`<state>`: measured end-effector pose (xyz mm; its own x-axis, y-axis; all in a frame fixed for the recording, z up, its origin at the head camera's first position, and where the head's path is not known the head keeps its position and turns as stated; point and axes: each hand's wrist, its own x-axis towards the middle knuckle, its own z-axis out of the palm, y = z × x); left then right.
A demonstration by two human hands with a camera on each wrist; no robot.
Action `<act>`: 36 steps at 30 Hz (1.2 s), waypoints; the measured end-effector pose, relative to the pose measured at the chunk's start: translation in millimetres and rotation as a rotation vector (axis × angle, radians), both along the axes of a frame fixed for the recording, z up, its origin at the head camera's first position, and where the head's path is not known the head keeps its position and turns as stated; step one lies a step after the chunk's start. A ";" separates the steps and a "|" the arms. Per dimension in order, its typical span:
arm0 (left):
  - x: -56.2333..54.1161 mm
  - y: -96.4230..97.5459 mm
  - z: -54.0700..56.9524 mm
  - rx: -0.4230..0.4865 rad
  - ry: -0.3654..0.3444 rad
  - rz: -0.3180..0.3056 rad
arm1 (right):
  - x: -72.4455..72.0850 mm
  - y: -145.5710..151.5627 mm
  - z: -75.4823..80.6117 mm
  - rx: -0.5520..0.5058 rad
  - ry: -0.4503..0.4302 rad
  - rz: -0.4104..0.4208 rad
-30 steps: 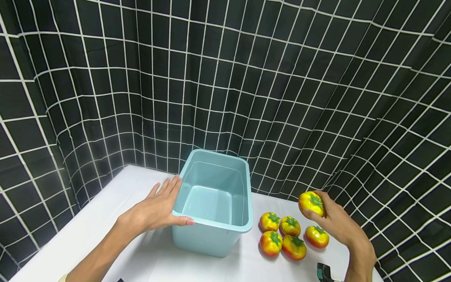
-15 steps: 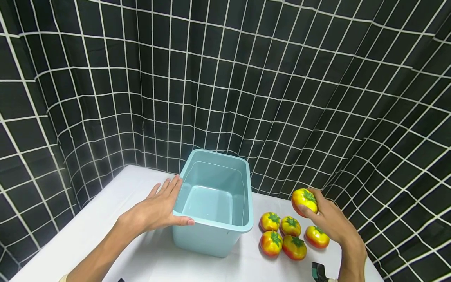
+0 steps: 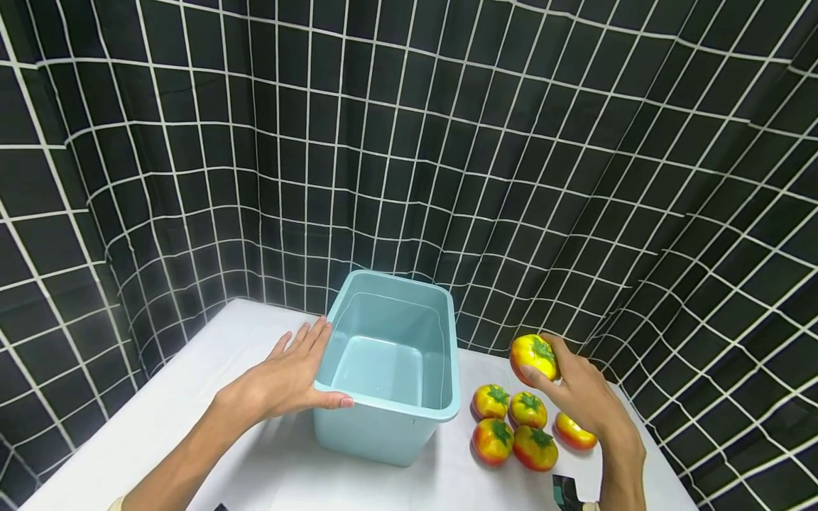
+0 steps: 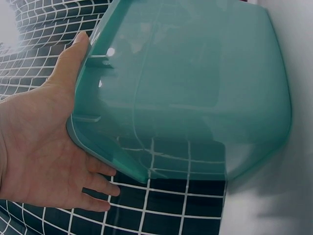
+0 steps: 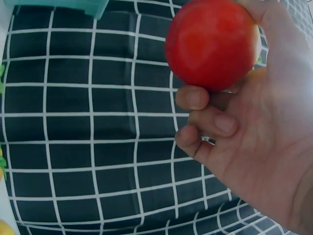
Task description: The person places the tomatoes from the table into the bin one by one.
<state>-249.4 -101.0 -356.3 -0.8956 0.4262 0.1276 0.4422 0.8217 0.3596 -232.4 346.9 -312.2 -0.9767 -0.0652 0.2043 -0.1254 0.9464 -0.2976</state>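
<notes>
My right hand (image 3: 584,394) holds a glossy yellow-and-red tomato (image 3: 530,358) with a green leafy top, raised over the back of a tomato group. From below, in the right wrist view, the held tomato (image 5: 212,44) looks plain red, with thumb and fingertips around it. A light blue plastic bin (image 3: 371,434) stands mid-table, its inside bare. Against its left rim lies my left hand (image 3: 287,376), fingers straight and spread, thumb along the near rim. The left wrist view has the palm (image 4: 39,142) beside the bin's outer wall (image 4: 195,73).
Several similar tomatoes (image 3: 491,441) sit on the white table (image 3: 307,479) right of the bin, with one tomato (image 3: 575,433) a little apart, partly behind the right hand. A black curtain (image 3: 396,142) with a white grid surrounds the table. Part of a dark wrist device (image 3: 565,491) shows at the right forearm.
My right hand has moved left and slightly up with its tomato, coming nearer to the bin. The left hand, bin and other tomatoes stay where they were.
</notes>
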 end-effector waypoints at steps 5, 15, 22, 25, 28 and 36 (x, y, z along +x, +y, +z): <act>-0.3 0.0 1.1 -0.001 -0.004 0.004 | -0.4 -12.5 1.6 -0.005 0.040 0.014; -0.1 -0.3 1.6 -0.011 -0.005 0.003 | 3.7 -47.5 -6.5 -0.141 0.135 0.195; -0.3 0.0 1.4 -0.009 -0.002 -0.001 | 2.4 -76.1 -14.4 -0.238 0.135 0.370; -0.8 0.8 0.7 -0.003 -0.011 0.000 | 1.7 -86.1 -19.1 -0.225 0.089 0.351; -1.2 1.5 0.2 0.002 -0.020 -0.001 | 0.9 -94.3 -22.9 -0.209 0.061 0.343; -1.8 1.2 0.3 0.003 -0.026 0.003 | -0.4 -101.6 -24.5 -0.159 0.053 0.443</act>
